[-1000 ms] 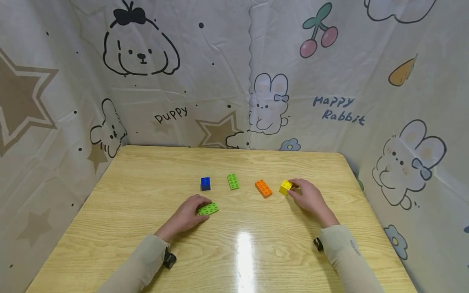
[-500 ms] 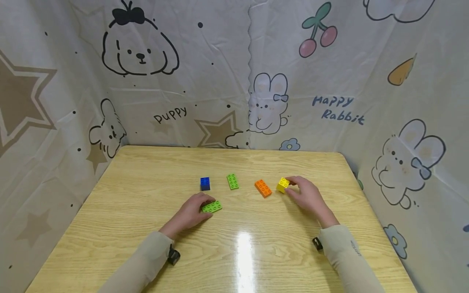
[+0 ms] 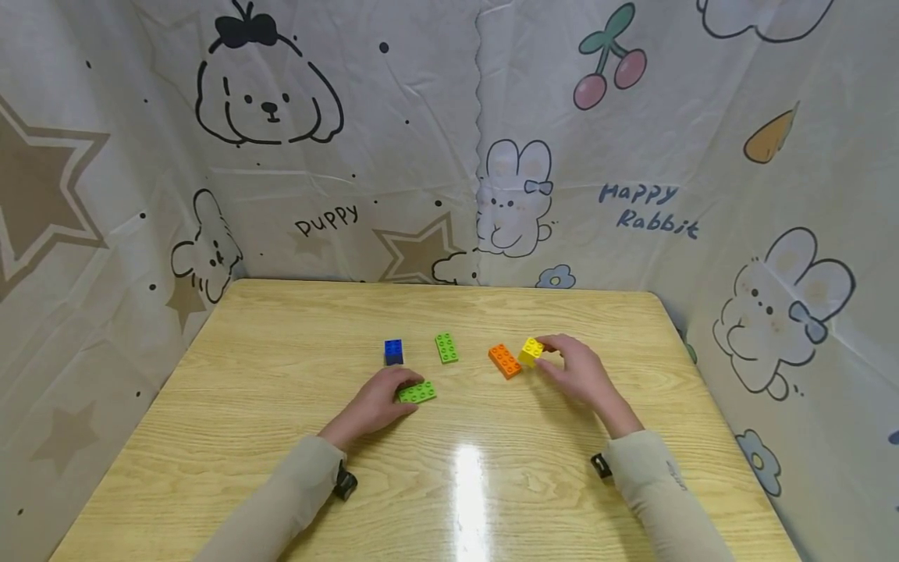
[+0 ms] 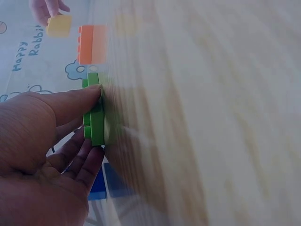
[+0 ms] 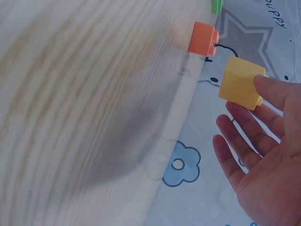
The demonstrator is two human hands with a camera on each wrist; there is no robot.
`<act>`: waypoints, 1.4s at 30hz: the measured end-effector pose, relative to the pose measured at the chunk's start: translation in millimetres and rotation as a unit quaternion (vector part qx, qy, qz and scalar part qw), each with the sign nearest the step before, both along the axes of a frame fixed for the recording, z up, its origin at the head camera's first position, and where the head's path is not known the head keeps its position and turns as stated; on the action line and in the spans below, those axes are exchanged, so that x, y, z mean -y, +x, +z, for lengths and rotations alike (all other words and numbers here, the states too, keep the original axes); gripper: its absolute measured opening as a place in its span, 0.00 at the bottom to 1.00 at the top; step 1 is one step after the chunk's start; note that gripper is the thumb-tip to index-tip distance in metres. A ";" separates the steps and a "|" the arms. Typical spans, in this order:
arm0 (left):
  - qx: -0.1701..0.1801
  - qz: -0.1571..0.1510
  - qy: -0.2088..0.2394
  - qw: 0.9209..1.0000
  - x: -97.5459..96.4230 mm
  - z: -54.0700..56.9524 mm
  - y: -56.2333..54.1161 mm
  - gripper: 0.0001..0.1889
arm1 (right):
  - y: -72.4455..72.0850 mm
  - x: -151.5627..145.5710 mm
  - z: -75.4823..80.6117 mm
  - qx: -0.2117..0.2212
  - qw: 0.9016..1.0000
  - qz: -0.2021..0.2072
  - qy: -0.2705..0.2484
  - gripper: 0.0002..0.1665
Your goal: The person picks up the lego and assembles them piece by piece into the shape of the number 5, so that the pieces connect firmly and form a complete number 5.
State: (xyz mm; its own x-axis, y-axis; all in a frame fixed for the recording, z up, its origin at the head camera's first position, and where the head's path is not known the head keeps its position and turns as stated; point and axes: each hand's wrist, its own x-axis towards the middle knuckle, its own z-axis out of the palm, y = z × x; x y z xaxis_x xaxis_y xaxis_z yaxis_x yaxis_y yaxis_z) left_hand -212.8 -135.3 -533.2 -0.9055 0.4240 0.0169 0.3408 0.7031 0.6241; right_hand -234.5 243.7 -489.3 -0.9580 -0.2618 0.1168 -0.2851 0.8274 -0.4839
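My left hand (image 3: 379,402) holds a lime-green toy brick (image 3: 418,392) between thumb and fingers, low at the table surface. In the left wrist view the thumb lies along the near side of this green brick (image 4: 97,120). My right hand (image 3: 577,375) pinches a yellow brick (image 3: 531,352) by its right part. The right wrist view shows the yellow brick (image 5: 241,84) lifted off the table, studs facing up. Just left of it lies an orange brick (image 3: 504,361) on the table.
A second green brick (image 3: 445,348) lies behind the left hand's brick. To its left stands a small blue brick (image 3: 393,352). The wooden table (image 3: 534,484) ends at the back against a printed cloth (image 3: 421,156).
My left hand has slid the green brick to the right and slightly away. My right hand has raised the yellow brick and carried it left, close to the orange one.
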 end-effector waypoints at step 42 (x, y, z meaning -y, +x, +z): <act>0.017 -0.055 0.009 0.998 -54.1 1.7 -26.4 0.23 | 4.6 63.1 0.0 -0.002 0.997 0.072 -0.005 0.25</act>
State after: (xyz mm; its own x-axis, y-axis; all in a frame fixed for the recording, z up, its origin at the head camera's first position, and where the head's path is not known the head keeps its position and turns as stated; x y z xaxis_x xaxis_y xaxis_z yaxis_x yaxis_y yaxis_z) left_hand -239.2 -81.2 -531.6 -0.8531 0.5217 -0.0051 0.3944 0.6513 0.6483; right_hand -230.0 180.6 -489.3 -0.9103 -0.3948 0.1240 -0.4021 0.7730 -0.4907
